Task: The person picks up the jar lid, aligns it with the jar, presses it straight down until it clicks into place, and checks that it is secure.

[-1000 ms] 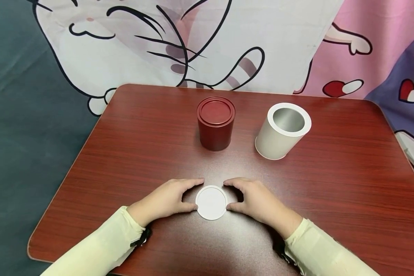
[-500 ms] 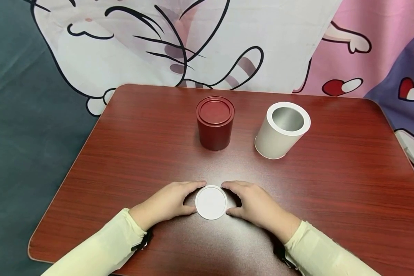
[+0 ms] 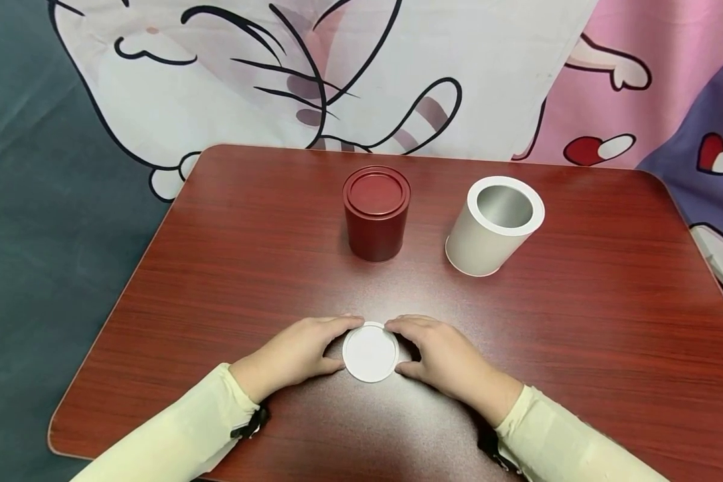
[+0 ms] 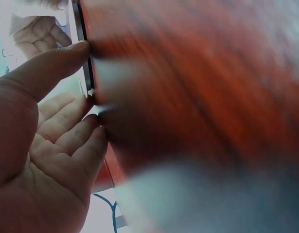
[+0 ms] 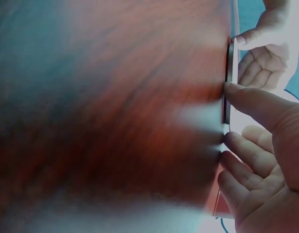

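Note:
A white round lid (image 3: pixel 370 352) with a raised rim lies flat on the table near its front. My left hand (image 3: pixel 301 352) curves round its left edge, thumb at the near side and forefinger at the far side. From the right, my right hand (image 3: pixel 446 358) mirrors this, its thumb and forefinger at the rim. Both wrist views show a thumb against the thin edge of the lid (image 4: pixel 85 53). The other fingers of each hand touch or hover just over the tabletop; which of the two is hard to tell.
Behind the hands stands a dark red can (image 3: pixel 376 214) with its top closed. Right of it is a white cylinder (image 3: pixel 482 244), open at the top with a thick rim. The wooden table (image 3: pixel 247 268) has rounded corners; a printed cloth (image 3: pixel 494 60) hangs behind it.
Both hands have drawn in toward the lid. Their forefingers have come closer together and now reach its far rim. The lid, can and cylinder stay in place.

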Demonstrator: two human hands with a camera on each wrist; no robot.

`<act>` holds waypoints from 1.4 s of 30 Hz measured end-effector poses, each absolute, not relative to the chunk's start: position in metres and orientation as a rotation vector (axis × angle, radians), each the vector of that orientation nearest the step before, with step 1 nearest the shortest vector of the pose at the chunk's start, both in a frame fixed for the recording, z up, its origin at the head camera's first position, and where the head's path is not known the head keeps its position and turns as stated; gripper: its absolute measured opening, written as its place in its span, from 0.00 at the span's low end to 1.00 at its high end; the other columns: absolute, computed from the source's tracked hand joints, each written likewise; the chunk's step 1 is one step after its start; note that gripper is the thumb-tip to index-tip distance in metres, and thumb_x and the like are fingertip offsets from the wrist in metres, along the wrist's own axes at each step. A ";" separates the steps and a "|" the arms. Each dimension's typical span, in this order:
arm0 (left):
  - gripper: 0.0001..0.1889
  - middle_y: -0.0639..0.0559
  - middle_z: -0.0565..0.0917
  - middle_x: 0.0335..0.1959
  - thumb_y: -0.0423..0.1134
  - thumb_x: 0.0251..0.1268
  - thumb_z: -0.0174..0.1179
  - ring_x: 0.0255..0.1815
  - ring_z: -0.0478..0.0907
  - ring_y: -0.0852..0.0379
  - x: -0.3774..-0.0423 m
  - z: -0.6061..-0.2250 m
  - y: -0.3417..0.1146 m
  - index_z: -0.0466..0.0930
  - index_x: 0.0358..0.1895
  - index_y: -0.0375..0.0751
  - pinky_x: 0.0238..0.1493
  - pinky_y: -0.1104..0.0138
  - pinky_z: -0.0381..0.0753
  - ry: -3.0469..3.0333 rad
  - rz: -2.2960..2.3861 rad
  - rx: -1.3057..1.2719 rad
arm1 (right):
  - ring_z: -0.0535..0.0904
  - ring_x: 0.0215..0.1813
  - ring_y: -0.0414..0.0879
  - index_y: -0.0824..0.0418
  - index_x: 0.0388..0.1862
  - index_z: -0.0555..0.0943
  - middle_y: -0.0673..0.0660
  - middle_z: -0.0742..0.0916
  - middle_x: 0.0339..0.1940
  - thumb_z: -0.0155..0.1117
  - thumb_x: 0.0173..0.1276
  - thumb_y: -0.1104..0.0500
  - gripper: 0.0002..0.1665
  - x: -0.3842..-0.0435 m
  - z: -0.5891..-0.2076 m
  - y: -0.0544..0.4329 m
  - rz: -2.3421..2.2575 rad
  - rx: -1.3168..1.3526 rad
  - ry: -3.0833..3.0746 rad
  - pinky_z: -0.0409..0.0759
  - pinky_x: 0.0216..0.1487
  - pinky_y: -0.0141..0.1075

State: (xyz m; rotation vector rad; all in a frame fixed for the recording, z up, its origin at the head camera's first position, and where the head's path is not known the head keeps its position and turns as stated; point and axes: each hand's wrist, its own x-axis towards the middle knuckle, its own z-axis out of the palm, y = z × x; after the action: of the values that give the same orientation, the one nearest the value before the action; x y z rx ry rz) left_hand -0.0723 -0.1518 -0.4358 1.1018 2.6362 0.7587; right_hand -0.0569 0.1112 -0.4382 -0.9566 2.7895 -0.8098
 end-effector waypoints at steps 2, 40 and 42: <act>0.32 0.45 0.83 0.60 0.42 0.57 0.75 0.63 0.79 0.50 -0.072 -0.436 -0.151 0.76 0.65 0.38 0.66 0.58 0.76 2.634 0.768 1.104 | 0.82 0.58 0.49 0.60 0.57 0.83 0.54 0.87 0.53 0.82 0.50 0.59 0.33 -0.057 -0.438 0.111 -0.818 -0.959 2.787 0.79 0.62 0.45; 0.31 0.47 0.83 0.59 0.42 0.57 0.75 0.61 0.80 0.52 -0.077 -0.439 -0.155 0.77 0.64 0.39 0.64 0.59 0.77 2.595 0.845 1.148 | 0.82 0.59 0.49 0.58 0.57 0.84 0.53 0.87 0.54 0.82 0.51 0.59 0.32 -0.059 -0.441 0.116 -0.905 -0.948 2.770 0.78 0.63 0.46; 0.32 0.47 0.83 0.59 0.43 0.56 0.75 0.61 0.80 0.52 -0.078 -0.440 -0.156 0.77 0.65 0.39 0.64 0.58 0.77 2.590 0.853 1.138 | 0.82 0.59 0.49 0.58 0.57 0.84 0.53 0.87 0.54 0.82 0.51 0.58 0.32 -0.060 -0.440 0.117 -0.922 -0.936 2.757 0.78 0.63 0.46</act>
State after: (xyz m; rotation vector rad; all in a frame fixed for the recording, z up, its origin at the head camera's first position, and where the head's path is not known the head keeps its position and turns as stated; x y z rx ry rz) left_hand -0.0775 -0.1557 -0.4397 1.1381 2.5899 0.8533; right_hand -0.0599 0.1173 -0.4403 -0.9356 2.7567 -0.9225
